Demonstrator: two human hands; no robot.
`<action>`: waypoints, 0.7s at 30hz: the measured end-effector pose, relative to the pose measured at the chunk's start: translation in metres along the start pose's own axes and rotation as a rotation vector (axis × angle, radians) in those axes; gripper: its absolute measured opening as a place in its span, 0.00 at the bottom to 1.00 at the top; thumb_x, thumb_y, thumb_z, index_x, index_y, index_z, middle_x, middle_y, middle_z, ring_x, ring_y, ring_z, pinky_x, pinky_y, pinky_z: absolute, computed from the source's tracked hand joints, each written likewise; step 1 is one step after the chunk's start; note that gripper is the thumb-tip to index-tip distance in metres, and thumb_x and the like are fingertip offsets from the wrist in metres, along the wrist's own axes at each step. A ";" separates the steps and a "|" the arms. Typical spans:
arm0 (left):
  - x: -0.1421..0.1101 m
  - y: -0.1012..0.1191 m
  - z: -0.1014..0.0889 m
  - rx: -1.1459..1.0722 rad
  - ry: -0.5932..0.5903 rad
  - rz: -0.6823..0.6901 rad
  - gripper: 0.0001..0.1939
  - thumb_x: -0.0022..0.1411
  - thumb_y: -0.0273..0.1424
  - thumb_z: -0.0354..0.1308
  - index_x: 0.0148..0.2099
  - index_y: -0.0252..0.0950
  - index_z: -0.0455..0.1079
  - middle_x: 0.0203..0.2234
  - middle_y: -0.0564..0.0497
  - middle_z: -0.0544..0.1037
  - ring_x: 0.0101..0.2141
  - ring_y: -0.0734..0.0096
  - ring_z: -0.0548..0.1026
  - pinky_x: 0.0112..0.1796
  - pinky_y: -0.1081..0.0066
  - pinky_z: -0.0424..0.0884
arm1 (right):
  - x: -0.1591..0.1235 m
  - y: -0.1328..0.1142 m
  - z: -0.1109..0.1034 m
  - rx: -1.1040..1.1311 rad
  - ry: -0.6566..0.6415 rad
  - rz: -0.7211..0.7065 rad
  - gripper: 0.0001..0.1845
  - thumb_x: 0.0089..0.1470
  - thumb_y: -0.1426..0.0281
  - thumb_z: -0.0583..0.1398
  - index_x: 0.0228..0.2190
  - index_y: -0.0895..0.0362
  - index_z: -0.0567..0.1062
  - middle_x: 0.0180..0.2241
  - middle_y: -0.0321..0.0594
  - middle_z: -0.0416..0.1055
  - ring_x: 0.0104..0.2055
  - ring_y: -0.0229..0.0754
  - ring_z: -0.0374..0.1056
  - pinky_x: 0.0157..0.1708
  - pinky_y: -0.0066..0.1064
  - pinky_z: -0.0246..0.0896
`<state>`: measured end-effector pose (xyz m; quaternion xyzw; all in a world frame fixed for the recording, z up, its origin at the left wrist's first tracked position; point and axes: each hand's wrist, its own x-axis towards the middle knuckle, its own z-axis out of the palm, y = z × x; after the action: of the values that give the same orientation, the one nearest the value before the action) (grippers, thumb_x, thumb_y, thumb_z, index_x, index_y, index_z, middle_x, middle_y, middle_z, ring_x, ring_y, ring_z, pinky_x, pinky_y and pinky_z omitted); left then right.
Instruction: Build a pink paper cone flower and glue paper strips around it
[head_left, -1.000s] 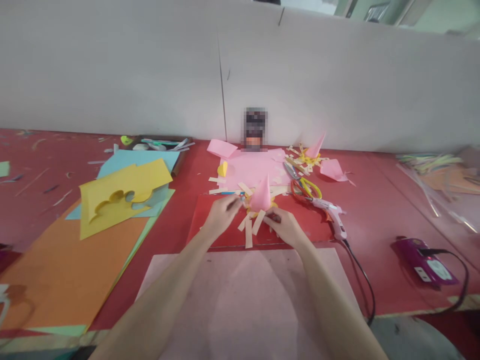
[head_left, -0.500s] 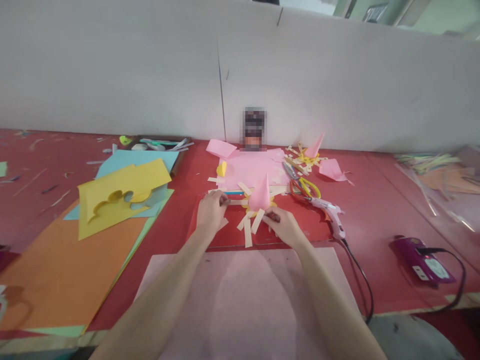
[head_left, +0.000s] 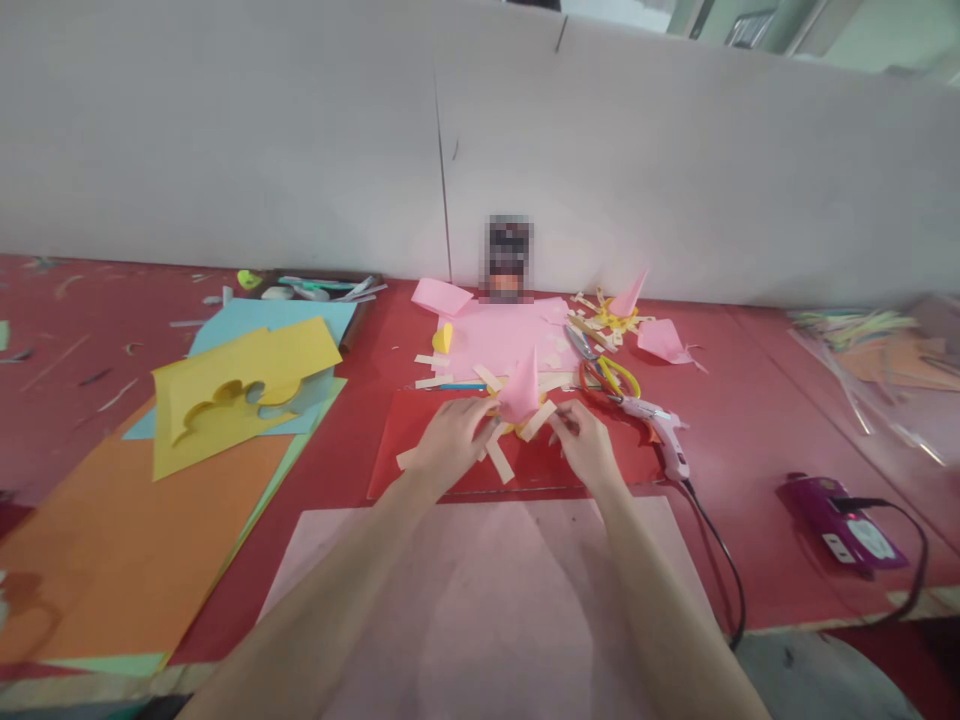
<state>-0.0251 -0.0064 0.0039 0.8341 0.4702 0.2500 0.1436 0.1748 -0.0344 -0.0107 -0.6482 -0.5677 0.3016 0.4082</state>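
Observation:
A pink paper cone (head_left: 522, 386) stands upright on a yellow base ringed with cream paper strips (head_left: 498, 460), on a red sheet (head_left: 397, 445). My left hand (head_left: 450, 440) lies at the cone's left side, its fingers curled onto the strips there. My right hand (head_left: 585, 440) is at the right side, its fingertips pinched on a cream strip (head_left: 541, 420). Both forearms reach in over a pale pink sheet (head_left: 487, 600).
Yellow (head_left: 240, 385), blue and orange (head_left: 127, 540) sheets lie at the left. Orange-handled scissors (head_left: 607, 378), a pink glue gun (head_left: 664, 430) with its black cord and a purple device (head_left: 847, 520) lie at the right. A second cone (head_left: 626, 298) and paper scraps sit by the white wall.
My left hand moved from the strips at the far left back to the cone's base. The cone piece has turned a little, and my right hand shifted slightly up and right.

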 end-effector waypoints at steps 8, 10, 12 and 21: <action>-0.008 0.008 0.006 0.134 -0.109 0.061 0.25 0.62 0.42 0.45 0.59 0.39 0.52 0.53 0.46 0.66 0.54 0.61 0.62 0.55 0.56 0.52 | -0.005 -0.004 0.000 -0.093 -0.054 -0.043 0.09 0.50 0.63 0.53 0.25 0.54 0.67 0.19 0.31 0.68 0.14 0.33 0.57 0.21 0.25 0.52; -0.009 0.007 0.007 0.140 -0.109 0.047 0.25 0.63 0.41 0.44 0.60 0.38 0.50 0.54 0.45 0.65 0.54 0.62 0.62 0.55 0.57 0.50 | -0.005 -0.003 0.001 -0.105 -0.046 -0.070 0.09 0.50 0.63 0.53 0.25 0.54 0.67 0.19 0.32 0.69 0.15 0.34 0.58 0.22 0.25 0.53; -0.009 0.007 0.007 0.136 -0.097 0.029 0.25 0.63 0.39 0.44 0.61 0.38 0.48 0.55 0.45 0.64 0.55 0.62 0.61 0.56 0.57 0.49 | -0.006 -0.003 0.001 -0.103 -0.053 -0.084 0.10 0.51 0.62 0.53 0.25 0.54 0.68 0.20 0.32 0.69 0.16 0.34 0.58 0.23 0.25 0.53; -0.009 0.004 0.010 0.078 -0.114 -0.016 0.28 0.62 0.35 0.47 0.62 0.37 0.44 0.54 0.44 0.66 0.55 0.64 0.62 0.56 0.56 0.47 | -0.009 -0.007 0.002 -0.061 -0.102 -0.066 0.11 0.51 0.60 0.53 0.27 0.54 0.69 0.20 0.32 0.69 0.13 0.32 0.57 0.21 0.26 0.54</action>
<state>-0.0209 -0.0160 -0.0047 0.8481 0.4774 0.1825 0.1393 0.1685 -0.0424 -0.0066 -0.6252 -0.6175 0.3032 0.3687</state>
